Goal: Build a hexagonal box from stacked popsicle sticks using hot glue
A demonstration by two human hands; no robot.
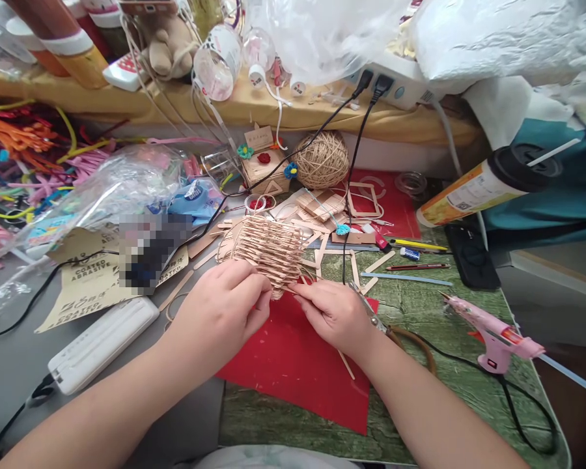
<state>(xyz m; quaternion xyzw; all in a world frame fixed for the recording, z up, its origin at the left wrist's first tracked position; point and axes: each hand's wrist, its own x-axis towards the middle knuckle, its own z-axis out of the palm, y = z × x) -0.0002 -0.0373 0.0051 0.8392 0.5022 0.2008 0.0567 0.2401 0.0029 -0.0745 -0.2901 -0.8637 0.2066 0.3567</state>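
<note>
A small woven piece of natural twine (268, 247), ribbed like a basket, is between my hands above a red sheet (312, 371). My left hand (229, 299) is closed at its near left side, fingers curled in, hiding that edge. At its lower right corner, my right hand (334, 316) pinches with thumb and forefinger; the exact strand there is too small to tell. Scissors (376, 319) with brown handles lie partly under my right wrist. Behind the piece sits a ball of twine (322, 159).
Wooden sticks (354, 267) lie scattered to the right of the piece. A pink glue gun (498, 335) rests near the table's right edge, below a phone (473, 257) and a tilted drink cup (473, 185). Sandpaper (83, 283) and a white power strip (102, 345) are at left; black cables cross behind.
</note>
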